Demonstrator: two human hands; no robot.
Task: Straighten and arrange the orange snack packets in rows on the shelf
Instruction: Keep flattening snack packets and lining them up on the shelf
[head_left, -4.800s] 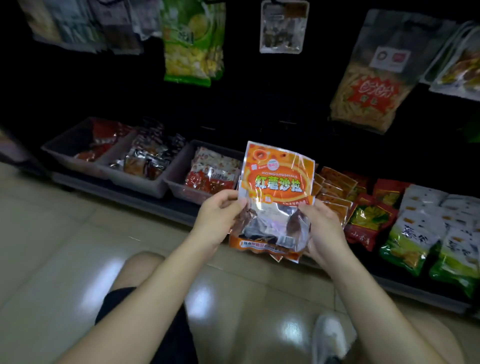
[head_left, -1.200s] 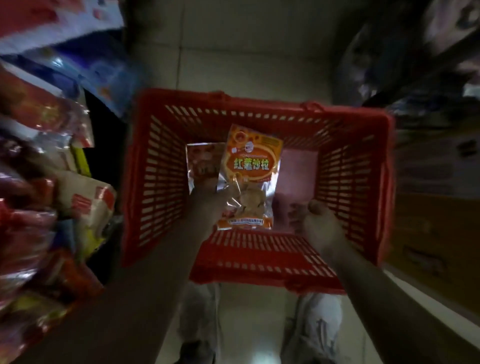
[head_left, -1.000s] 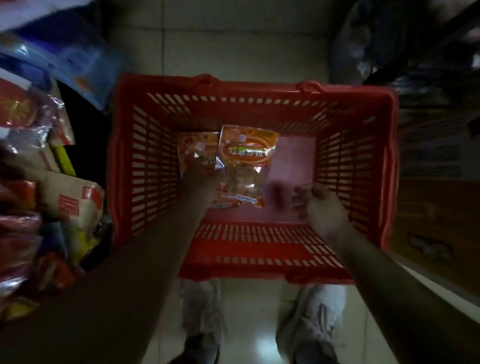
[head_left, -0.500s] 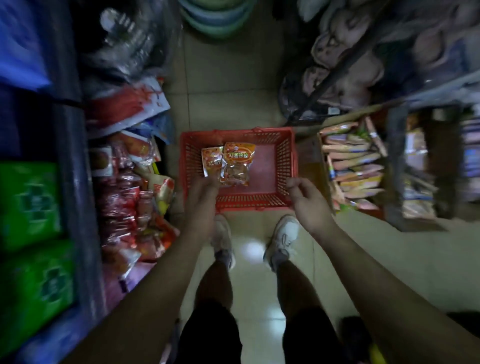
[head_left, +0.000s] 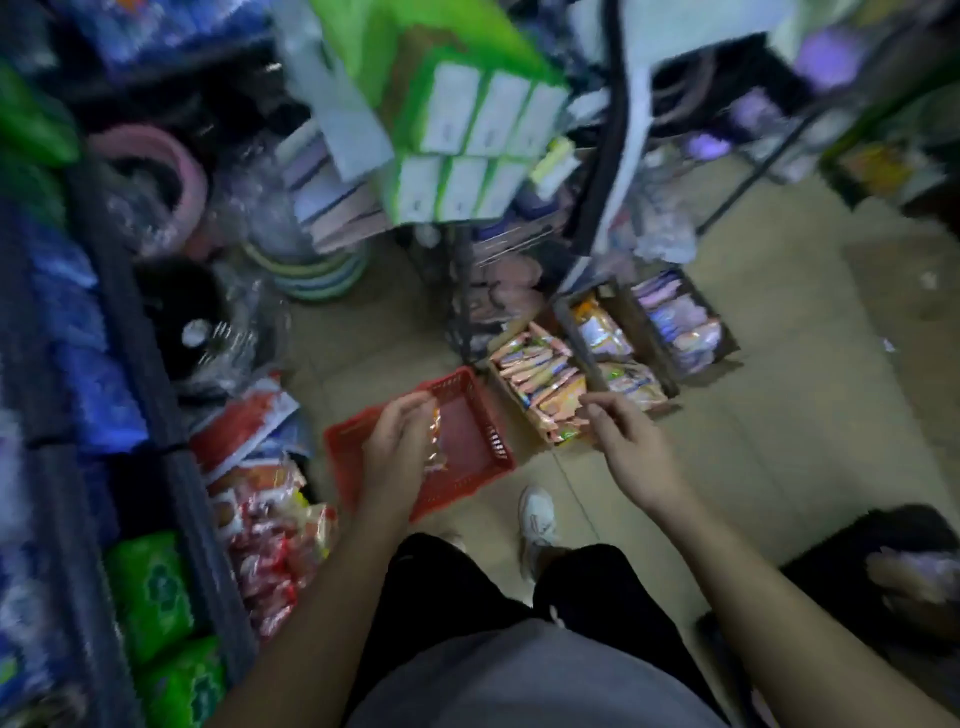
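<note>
My left hand (head_left: 397, 441) grips orange snack packets (head_left: 435, 439), seen edge-on against my palm, above a red plastic basket (head_left: 488, 431) on the floor. The basket's inside shows nothing else in this blurred view. My right hand (head_left: 621, 434) hangs in the air to the right of the basket with its fingers loosely curled and nothing in it. The shelf where the orange packets belong is out of sight.
A shelf on the left carries red snack bags (head_left: 265, 551) and green packs (head_left: 156, 587). Cardboard boxes of packets (head_left: 550, 384) sit on the floor right of the basket. A rack with green-and-white boxes (head_left: 467, 150) stands ahead. My feet (head_left: 537, 525) stand on beige tiles.
The view has risen and swung right, so the basket looks smaller and turned. My left hand has lifted the orange packets up out of the basket. My right hand has moved right, still with nothing in it.
</note>
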